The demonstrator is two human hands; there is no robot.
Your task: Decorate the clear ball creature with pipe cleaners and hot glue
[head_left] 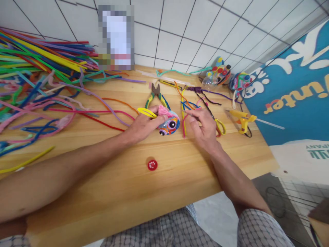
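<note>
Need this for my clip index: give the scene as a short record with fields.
Surface: wooden table
Left hand: holds a colourful craft piece
Right hand: apart from the piece; whether it grips anything is unclear
Beyond the hands: pliers
Far left: pile of fuzzy stems
Far right: yellow glue gun
Nearest edge: small red round item

Wooden desk [115,199], its far edge along a white wall [177,24] with dark grid lines. Far right corner: two multicoloured ornaments [220,74], side by side. Near the right edge: a yellow glue gun [243,120] — pale stick protruding from its rear — with a lettered blue banner [285,118] beyond that edge. Toward the far edge: a yellow utility knife [169,84]. Between centre and near edge: a small red dish [152,165], white dots inside.
</note>
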